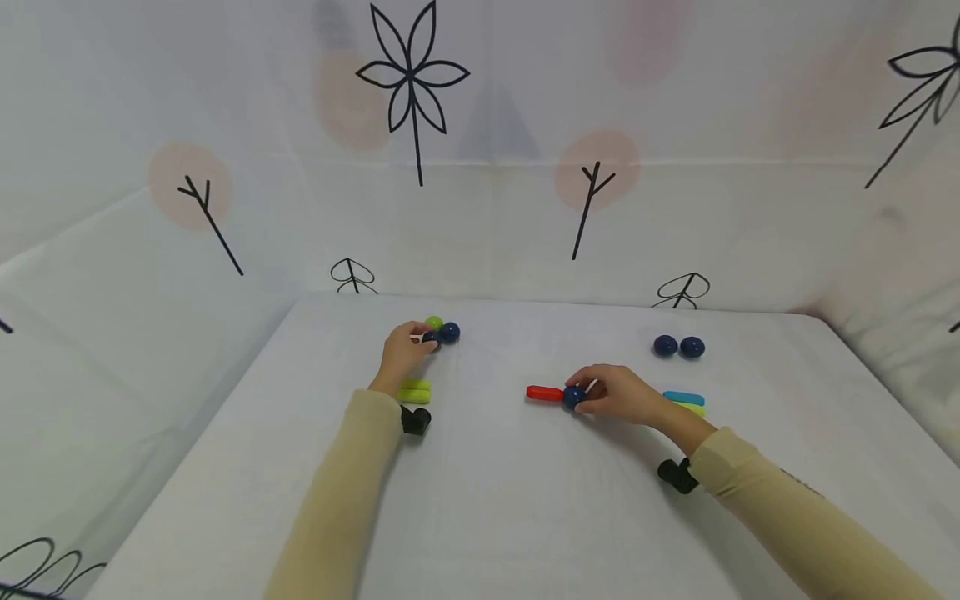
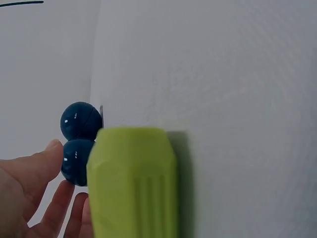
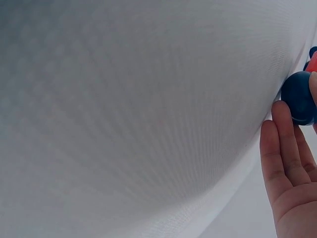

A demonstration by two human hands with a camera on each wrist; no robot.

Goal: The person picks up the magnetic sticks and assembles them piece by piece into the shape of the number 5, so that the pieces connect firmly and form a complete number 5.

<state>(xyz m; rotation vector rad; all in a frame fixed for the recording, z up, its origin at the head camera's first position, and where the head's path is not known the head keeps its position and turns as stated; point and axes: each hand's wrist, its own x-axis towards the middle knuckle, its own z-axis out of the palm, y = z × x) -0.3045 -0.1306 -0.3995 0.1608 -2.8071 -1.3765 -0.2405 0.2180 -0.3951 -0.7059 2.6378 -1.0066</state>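
My left hand (image 1: 402, 352) pinches a dark blue ball (image 2: 76, 161) between thumb and fingers at the back left of the table. Against it sits a second dark blue ball (image 1: 450, 332), with a lime-green ball (image 1: 434, 322) just behind. Near the middle, my right hand (image 1: 618, 393) grips another dark blue ball (image 1: 573, 397) with thumb and fingertips. A red stick (image 1: 544, 393) lies to the left of that ball, its end right at the ball's surface. In the right wrist view, the gripped ball (image 3: 298, 96) partly covers the red stick.
Two lime-green sticks (image 1: 415, 392) and a black connector piece (image 1: 416, 420) lie by the left forearm. Two dark blue balls (image 1: 678, 347) stand at the back right. A light blue stick (image 1: 684, 397), a yellow-green stick (image 1: 690, 409) and another black piece (image 1: 677, 475) lie by the right forearm.
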